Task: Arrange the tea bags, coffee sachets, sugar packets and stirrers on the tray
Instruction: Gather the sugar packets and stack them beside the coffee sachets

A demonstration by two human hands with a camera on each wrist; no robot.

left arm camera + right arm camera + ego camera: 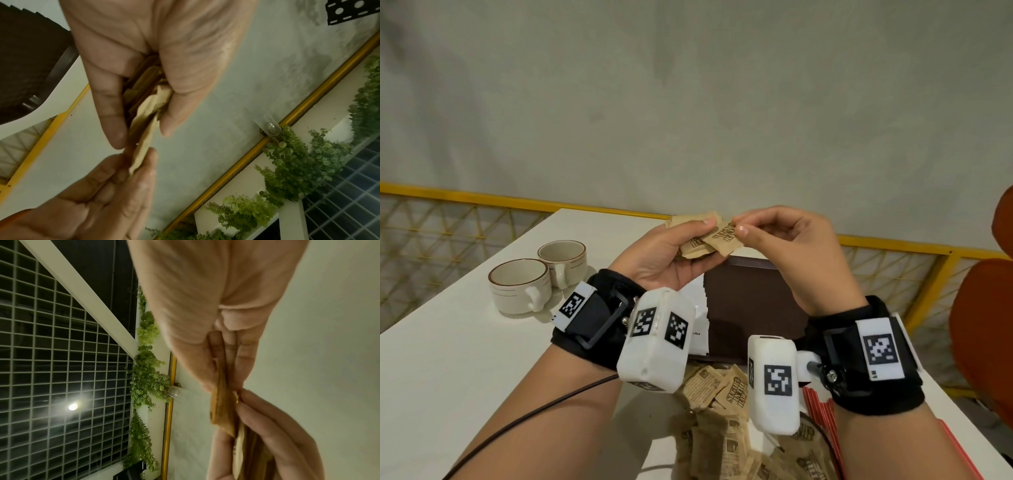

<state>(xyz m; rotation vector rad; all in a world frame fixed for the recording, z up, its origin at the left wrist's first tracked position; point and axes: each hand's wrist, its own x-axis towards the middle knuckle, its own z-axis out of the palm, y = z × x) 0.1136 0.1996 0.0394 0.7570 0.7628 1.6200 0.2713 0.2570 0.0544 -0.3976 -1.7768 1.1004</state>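
Note:
My left hand (681, 246) grips a small stack of brown sugar packets (697, 226), raised above the table. My right hand (767, 233) pinches one brown sugar packet (726, 238) by its edge, right against that stack. In the left wrist view the sugar packets (144, 113) sit edge-on between my thumb and fingers, with the other hand's fingers (141, 175) pinching the outermost one. The right wrist view shows the pinched packet (222, 402) edge-on too. The dark brown tray (753, 308) lies on the table below my hands. More sugar packets (722, 421) lie loose near the table's front edge.
Two cream cups (520, 291) (563, 260) stand at the left of the white table (448, 359). A white coffee sachet (698, 329) lies at the tray's left side. Red stirrers (822, 418) lie at the front right. Orange chairs (983, 342) stand to the right.

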